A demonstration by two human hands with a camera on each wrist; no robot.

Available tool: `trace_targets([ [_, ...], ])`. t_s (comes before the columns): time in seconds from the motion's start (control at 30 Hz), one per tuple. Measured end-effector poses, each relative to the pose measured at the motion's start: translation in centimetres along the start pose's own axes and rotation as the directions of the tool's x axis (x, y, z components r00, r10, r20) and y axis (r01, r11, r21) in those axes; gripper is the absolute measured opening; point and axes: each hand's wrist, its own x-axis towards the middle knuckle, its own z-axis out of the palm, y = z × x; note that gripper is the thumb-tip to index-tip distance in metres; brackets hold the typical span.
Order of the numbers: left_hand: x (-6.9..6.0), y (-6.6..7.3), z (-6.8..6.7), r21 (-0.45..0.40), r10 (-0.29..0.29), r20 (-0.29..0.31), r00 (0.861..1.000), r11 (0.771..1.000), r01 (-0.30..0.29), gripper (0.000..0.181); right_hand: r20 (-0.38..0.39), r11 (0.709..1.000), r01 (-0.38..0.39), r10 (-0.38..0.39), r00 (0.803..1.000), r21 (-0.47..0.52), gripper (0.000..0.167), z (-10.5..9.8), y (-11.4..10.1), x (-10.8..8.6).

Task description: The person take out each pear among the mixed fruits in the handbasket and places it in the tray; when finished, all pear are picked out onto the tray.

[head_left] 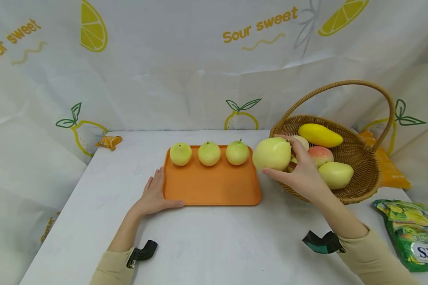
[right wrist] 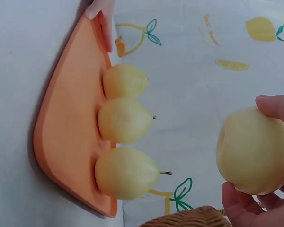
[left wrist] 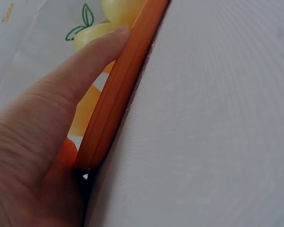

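In the head view, my right hand holds a pale yellow-green pear in the air, between the tray's right end and the wicker basket. The right wrist view shows the thumb on one side of this pear and fingertips on the other. Three similar pears form a row along the back of an orange tray. My left hand rests at the tray's front left corner, fingers along its left side and thumb against the front edge. In the left wrist view, the straight thumb touches the rim.
The basket, with a tall arched handle, contains a yellow mango, a reddish peach and a yellow-green fruit. Orange and green packets lie at the right. A small orange packet sits back left.
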Motion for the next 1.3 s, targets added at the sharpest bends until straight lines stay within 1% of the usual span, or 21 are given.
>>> trace_targets([
  [0.13,0.0,0.0,0.1,0.001,0.0,-0.001,1.0,1.0,0.0,0.135,-0.017,0.998,0.049,-0.049,0.999,-0.034,0.084,1.6,0.5,-0.1],
  [0.23,0.1,-0.1,0.1,0.003,0.002,-0.005,1.0,1.0,-0.002,0.136,-0.021,0.997,0.062,-0.064,0.998,-0.046,0.086,2.8,0.9,-0.2],
  [0.3,0.1,-0.2,0.2,0.004,0.004,-0.007,1.0,1.0,-0.004,0.136,-0.01,0.998,0.061,-0.061,0.998,-0.035,0.086,3.6,1.2,-0.3],
  [0.37,0.1,-0.2,0.2,0.006,0.005,-0.007,1.0,1.0,-0.005,0.136,0.011,0.999,0.05,-0.05,0.999,-0.001,0.085,4.3,1.4,-0.3],
  [0.5,0.0,-0.2,0.1,0.009,0.003,-0.009,1.0,1.0,-0.003,0.136,0.063,0.997,0.012,-0.016,0.998,0.072,0.086,5.6,2.0,-0.2],
  [0.57,-0.1,-0.1,0.1,0.008,0.0,-0.008,1.0,1.0,0.0,0.136,0.075,0.996,-0.007,0.001,0.997,0.086,0.086,6.3,2.3,-0.1],
  [0.67,-0.1,-0.1,0.1,0.004,0.002,-0.009,1.0,1.0,-0.002,0.136,0.076,0.998,-0.027,0.023,0.997,0.062,0.086,7.1,2.8,0.0],
  [0.77,-0.1,-0.1,0.1,0.005,0.002,-0.009,1.0,1.0,-0.002,0.137,0.068,0.999,-0.031,0.03,0.997,0.022,0.085,8.0,3.3,0.3],
  [1.0,0.0,0.1,0.1,0.012,-0.004,-0.004,1.0,1.0,0.004,0.137,0.094,0.998,-0.023,0.017,0.995,0.055,0.085,10.2,4.5,0.8],
  [1.17,0.0,0.1,0.1,0.018,0.0,-0.009,1.0,1.0,0.0,0.137,0.114,1.0,-0.007,0.009,0.993,-0.018,0.086,11.6,4.6,0.9],
  [1.3,0.1,0.0,0.0,0.02,0.002,-0.013,1.0,1.0,-0.002,0.138,0.137,0.999,0.004,0.002,0.991,-0.041,0.084,12.8,4.5,1.1],
])
